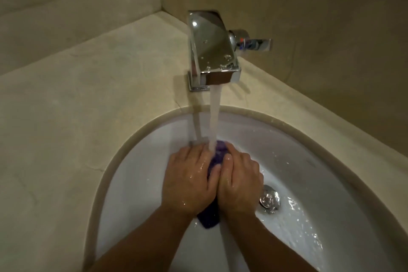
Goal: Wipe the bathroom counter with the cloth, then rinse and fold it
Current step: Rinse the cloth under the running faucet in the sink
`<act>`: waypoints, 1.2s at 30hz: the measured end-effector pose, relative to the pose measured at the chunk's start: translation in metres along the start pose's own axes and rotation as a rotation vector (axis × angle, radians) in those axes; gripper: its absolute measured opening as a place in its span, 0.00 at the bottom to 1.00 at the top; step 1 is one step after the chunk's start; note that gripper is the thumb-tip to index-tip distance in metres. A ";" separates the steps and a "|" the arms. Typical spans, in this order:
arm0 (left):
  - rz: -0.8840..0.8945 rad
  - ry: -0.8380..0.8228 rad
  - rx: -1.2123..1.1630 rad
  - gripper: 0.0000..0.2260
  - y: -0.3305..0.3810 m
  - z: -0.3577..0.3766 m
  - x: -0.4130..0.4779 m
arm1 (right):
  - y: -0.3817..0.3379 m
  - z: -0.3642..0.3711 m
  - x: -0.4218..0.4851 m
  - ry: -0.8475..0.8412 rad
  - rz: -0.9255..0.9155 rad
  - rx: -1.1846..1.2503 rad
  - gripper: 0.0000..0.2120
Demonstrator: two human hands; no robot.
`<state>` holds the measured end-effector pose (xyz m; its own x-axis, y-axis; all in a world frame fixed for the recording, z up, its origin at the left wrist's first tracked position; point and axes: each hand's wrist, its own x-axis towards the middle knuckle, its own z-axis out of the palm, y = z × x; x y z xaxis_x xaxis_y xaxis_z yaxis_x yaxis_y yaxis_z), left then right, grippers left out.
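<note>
Counter (pixel 77 99): beige stone, fills the left half and upper middle of the frame, runs behind the basin to the right. No clutter on it. A dull sheen in places; I can't say whether it is wet. I judge the wiping step finished, since the cloth is already at the tap.

Sink (pixel 136 174): white oval basin, lower centre to lower right. Water pooling and rippling down the right side toward the bottom edge.

Faucet (pixel 213 51): square chrome spout, upper centre, droplets on top, lever sticking out to the right. Running: a solid stream (pixel 215 117) drops straight down the middle of the frame.

My left hand (pixel 188 180) and right hand (pixel 239 183): centre of frame, inside the basin, side by side with thumbs touching, both wet. Each is closed around the cloth, squeezing it between them.

Cloth (pixel 217 153): dark purple, bunched into a roll. One end pokes out above my fingers, right where the stream lands; the other end shows below my wrists, near the bottom centre.

Drain (pixel 269 200): chrome stopper, just right of my right hand.

Progress, as I read it: mid-rinse. Left to do: finish rinsing, wring it out, shut the tap, fold it.
</note>
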<state>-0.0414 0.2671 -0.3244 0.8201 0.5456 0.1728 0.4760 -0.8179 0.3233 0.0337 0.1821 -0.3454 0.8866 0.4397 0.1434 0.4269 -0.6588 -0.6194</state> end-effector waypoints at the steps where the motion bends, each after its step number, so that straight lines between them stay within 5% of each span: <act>1: -0.006 -0.023 0.034 0.18 0.001 0.000 0.004 | 0.000 0.002 0.005 0.005 0.006 -0.019 0.25; 7: -0.048 -0.053 0.231 0.17 0.007 0.009 0.017 | 0.005 0.006 0.022 0.015 -0.111 -0.171 0.16; 11: -0.181 -0.147 0.180 0.26 0.015 0.009 0.028 | 0.003 0.005 0.028 -0.043 -0.069 -0.310 0.12; 16: -0.055 -0.027 0.149 0.13 0.023 -0.001 0.029 | 0.002 0.008 0.030 -0.052 -0.022 -0.312 0.18; 21: -0.090 -0.114 0.136 0.22 0.023 -0.005 0.028 | 0.002 0.002 0.028 -0.080 -0.020 -0.036 0.26; 29: 0.006 0.220 -0.196 0.10 0.009 -0.049 0.017 | -0.041 -0.028 0.025 0.082 0.085 0.477 0.16; 32: 0.053 0.214 -0.258 0.07 -0.001 -0.057 0.016 | -0.057 -0.040 0.025 0.085 0.187 0.702 0.15; 36: 0.034 0.147 -0.249 0.07 0.006 -0.039 0.004 | -0.027 -0.024 0.007 0.062 0.167 0.483 0.07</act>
<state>-0.0477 0.2719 -0.2854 0.7709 0.5538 0.3146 0.3412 -0.7761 0.5303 0.0327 0.1876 -0.3091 0.9507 0.3062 0.0486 0.1610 -0.3536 -0.9215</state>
